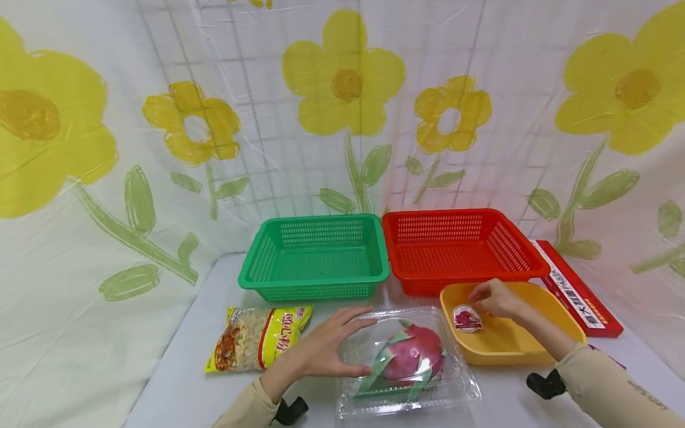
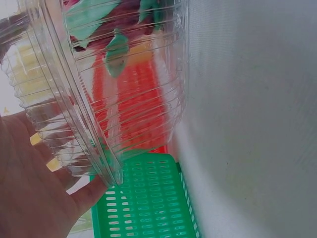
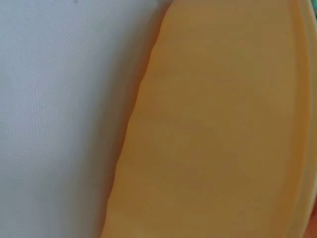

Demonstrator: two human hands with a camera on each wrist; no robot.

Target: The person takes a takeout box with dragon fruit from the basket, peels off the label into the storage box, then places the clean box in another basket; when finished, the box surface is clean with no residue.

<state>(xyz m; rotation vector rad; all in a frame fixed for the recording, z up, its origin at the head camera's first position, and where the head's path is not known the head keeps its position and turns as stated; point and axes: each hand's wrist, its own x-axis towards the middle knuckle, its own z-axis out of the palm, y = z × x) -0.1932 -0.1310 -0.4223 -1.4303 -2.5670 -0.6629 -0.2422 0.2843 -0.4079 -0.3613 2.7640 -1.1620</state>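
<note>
A clear plastic clamshell box [image 1: 350,395] stands on the table, with a pink dragon fruit [image 1: 414,356] with green scales inside. At its left side my left hand [image 1: 326,345] spreads its fingers and thumb over the lid edge. The left wrist view shows the fingers of that hand [image 2: 34,183] against the box's ribbed wall. Over the left part of a yellow plastic basin [image 1: 514,356], my right hand [image 1: 497,299] pinches a round label [image 1: 467,318] with a dragon fruit picture. The right wrist view shows mainly the basin's outer wall [image 3: 208,124].
Behind stand a green basket [image 1: 316,291] and a red basket [image 1: 465,276], side by side. A yellow bag of pasta [image 1: 259,339] lies left of the left hand. A red and white pasta box [image 1: 580,291] lies at the right. Part of a purple item shows behind the right sleeve.
</note>
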